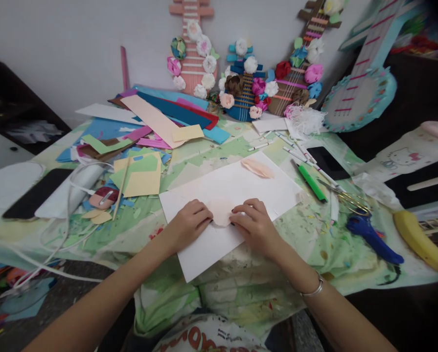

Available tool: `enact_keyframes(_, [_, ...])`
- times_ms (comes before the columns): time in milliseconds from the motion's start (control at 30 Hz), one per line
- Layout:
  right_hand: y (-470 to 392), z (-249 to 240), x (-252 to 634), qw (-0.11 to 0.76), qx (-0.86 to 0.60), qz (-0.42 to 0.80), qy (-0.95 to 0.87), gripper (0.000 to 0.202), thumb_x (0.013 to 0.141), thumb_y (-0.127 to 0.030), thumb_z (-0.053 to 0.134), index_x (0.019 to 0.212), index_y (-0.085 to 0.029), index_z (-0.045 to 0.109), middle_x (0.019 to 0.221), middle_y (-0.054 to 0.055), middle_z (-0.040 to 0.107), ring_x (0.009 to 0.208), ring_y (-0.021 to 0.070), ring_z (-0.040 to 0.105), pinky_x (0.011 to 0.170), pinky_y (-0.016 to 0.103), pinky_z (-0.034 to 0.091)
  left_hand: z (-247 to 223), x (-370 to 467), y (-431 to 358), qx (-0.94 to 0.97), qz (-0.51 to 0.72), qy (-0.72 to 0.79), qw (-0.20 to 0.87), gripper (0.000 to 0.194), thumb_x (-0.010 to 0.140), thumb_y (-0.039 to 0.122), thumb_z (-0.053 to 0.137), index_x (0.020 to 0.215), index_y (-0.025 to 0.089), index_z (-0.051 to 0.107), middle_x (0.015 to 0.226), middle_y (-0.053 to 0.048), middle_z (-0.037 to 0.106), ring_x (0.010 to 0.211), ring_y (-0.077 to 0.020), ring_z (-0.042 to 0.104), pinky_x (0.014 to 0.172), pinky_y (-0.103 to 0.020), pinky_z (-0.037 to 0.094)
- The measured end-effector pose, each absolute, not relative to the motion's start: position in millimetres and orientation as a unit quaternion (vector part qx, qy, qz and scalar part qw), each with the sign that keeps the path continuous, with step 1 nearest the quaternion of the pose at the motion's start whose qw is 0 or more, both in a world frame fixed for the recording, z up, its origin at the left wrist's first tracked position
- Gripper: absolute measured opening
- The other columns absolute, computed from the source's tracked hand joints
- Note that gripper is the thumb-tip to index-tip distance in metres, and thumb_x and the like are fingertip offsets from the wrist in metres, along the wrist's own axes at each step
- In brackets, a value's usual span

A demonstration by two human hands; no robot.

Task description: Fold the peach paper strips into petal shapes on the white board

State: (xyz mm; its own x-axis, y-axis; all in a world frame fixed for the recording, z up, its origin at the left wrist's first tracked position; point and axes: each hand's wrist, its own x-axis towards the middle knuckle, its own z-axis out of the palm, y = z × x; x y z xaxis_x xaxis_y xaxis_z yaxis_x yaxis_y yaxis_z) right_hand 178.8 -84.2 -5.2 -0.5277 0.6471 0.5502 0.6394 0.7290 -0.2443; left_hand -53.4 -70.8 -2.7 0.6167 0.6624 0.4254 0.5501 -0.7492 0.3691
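A pale peach paper petal (220, 212) lies over the white board (200, 254), between my two hands. My left hand (193, 220) pinches the petal's left edge with thumb and fingers. On the opposite edge, the curled fingertips of my right hand (257, 225) grip the paper as well. A second peach piece, a folded crepe paper petal (257, 168), rests near the board's far corner, touched by neither hand. The board sits at a slant on the table.
Coloured paper strips (160, 122) pile up at the back left. Decorated paper instruments (193, 58) lean on the wall. At right are a green cutter (311, 182), scissors (351, 200), a blue glue gun (373, 237), a phone (328, 163) and a banana (422, 242). A white cable (67, 215) loops at left.
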Motion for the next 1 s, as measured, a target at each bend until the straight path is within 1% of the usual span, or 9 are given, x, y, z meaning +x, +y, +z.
enact_keyframes(133, [-84, -7, 178, 0.294, -0.359, 0.003, -0.886, 0.018, 0.086, -0.008, 0.052, 0.095, -0.016, 0.065, 0.093, 0.007, 0.067, 0.088, 0.0212, 0.046, 0.074, 0.037, 0.038, -4, -54, -72, 0.896, 0.275, 0.337, 0.085, 0.018, 0.093, 0.018, 0.045, 0.087, 0.015, 0.061, 0.084, -0.007, 0.06, 0.083, -0.0188, 0.053, 0.074, -0.033, 0.047])
enact_keyframes(300, [-79, -11, 181, 0.318, -0.37, 0.065, -0.871, 0.016, 0.089, -0.013, 0.051, 0.095, -0.017, 0.065, 0.088, 0.006, 0.068, 0.084, 0.0199, 0.048, 0.074, 0.037, 0.038, -6, -58, -69, 0.873, 0.304, 0.349, 0.153, 0.012, 0.091, 0.017, 0.05, 0.088, 0.016, 0.062, 0.086, -0.006, 0.062, 0.084, -0.0174, 0.055, 0.075, -0.03, 0.047])
enact_keyframes(433, [-77, -10, 183, 0.334, -0.381, 0.121, -0.854, 0.014, 0.088, -0.014, 0.052, 0.09, -0.019, 0.065, 0.086, 0.006, 0.067, 0.084, 0.0194, 0.05, 0.075, 0.036, 0.039, -2, -61, -65, 0.862, 0.282, 0.374, 0.196, 0.01, 0.088, 0.017, 0.054, 0.083, 0.017, 0.063, 0.083, -0.003, 0.062, 0.085, -0.0171, 0.055, 0.077, -0.031, 0.045])
enact_keyframes(567, [-78, -6, 182, 0.319, -0.394, 0.156, -0.847, 0.011, 0.086, -0.015, 0.056, 0.088, -0.019, 0.065, 0.089, 0.006, 0.064, 0.087, 0.0196, 0.051, 0.077, 0.036, 0.04, 2, -60, -65, 0.846, 0.264, 0.4, 0.231, 0.008, 0.085, 0.016, 0.057, 0.081, 0.018, 0.064, 0.083, -0.003, 0.059, 0.086, -0.0173, 0.054, 0.077, -0.031, 0.044])
enact_keyframes(667, [-79, -4, 180, 0.319, -0.416, 0.174, -0.834, 0.008, 0.085, -0.017, 0.057, 0.086, -0.018, 0.065, 0.088, 0.006, 0.063, 0.086, 0.0193, 0.052, 0.077, 0.035, 0.04, 2, -59, -66, 0.832, 0.266, 0.417, 0.251, 0.009, 0.084, 0.014, 0.056, 0.082, 0.017, 0.063, 0.088, -0.003, 0.055, 0.086, -0.0163, 0.054, 0.077, -0.03, 0.044])
enact_keyframes(800, [-79, -4, 177, 0.317, -0.444, 0.196, -0.815, 0.007, 0.085, -0.018, 0.058, 0.081, -0.019, 0.064, 0.086, 0.005, 0.062, 0.085, 0.0185, 0.052, 0.077, 0.034, 0.041, 2, -58, -67, 0.824, 0.271, 0.428, 0.254, 0.008, 0.084, 0.014, 0.054, 0.083, 0.016, 0.062, 0.094, -0.004, 0.048, 0.087, -0.0158, 0.053, 0.076, -0.03, 0.045])
enact_keyframes(900, [-79, -4, 174, 0.322, -0.464, 0.203, -0.8, 0.007, 0.083, -0.017, 0.059, 0.078, -0.018, 0.063, 0.085, 0.005, 0.06, 0.085, 0.0184, 0.05, 0.078, 0.034, 0.041, 1, -57, -67, 0.82, 0.272, 0.435, 0.253, 0.008, 0.082, 0.013, 0.053, 0.083, 0.016, 0.06, 0.095, -0.004, 0.047, 0.087, -0.0156, 0.053, 0.077, -0.03, 0.046])
enact_keyframes(1000, [-78, -3, 171, 0.323, -0.487, 0.205, -0.785, 0.007, 0.08, -0.015, 0.061, 0.074, -0.018, 0.061, 0.084, 0.004, 0.059, 0.085, 0.0186, 0.049, 0.077, 0.034, 0.04, 1, -55, -67, 0.81, 0.283, 0.446, 0.252, 0.006, 0.08, 0.012, 0.054, 0.078, 0.016, 0.059, 0.095, -0.003, 0.047, 0.085, -0.0148, 0.053, 0.077, -0.03, 0.046])
